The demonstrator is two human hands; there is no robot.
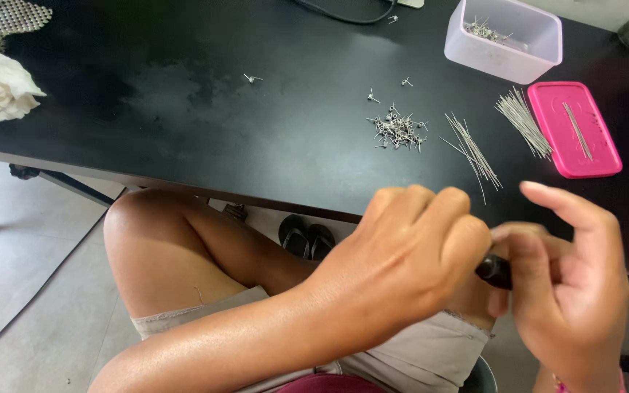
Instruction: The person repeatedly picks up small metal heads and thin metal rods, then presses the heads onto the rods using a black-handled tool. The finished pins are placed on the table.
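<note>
Both hands, left grip (pixel 409 255) and right grip (pixel 562 284), clasp a black tool (pixel 494 271) below scattered pins (pixel 398 131).

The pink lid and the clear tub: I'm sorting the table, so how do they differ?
The pink lid lies flat and opaque; the clear tub stands open, deep and translucent. The lid carries a few long straight wires; the tub holds small metal studs. Both are rounded rectangles on the black table.

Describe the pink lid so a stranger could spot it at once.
Start at the black table and go to its far right edge. Just below the translucent white box lies a flat pink lid with rounded corners. It is the only bright pink thing there, with a few thin metal wires resting on it.
</note>
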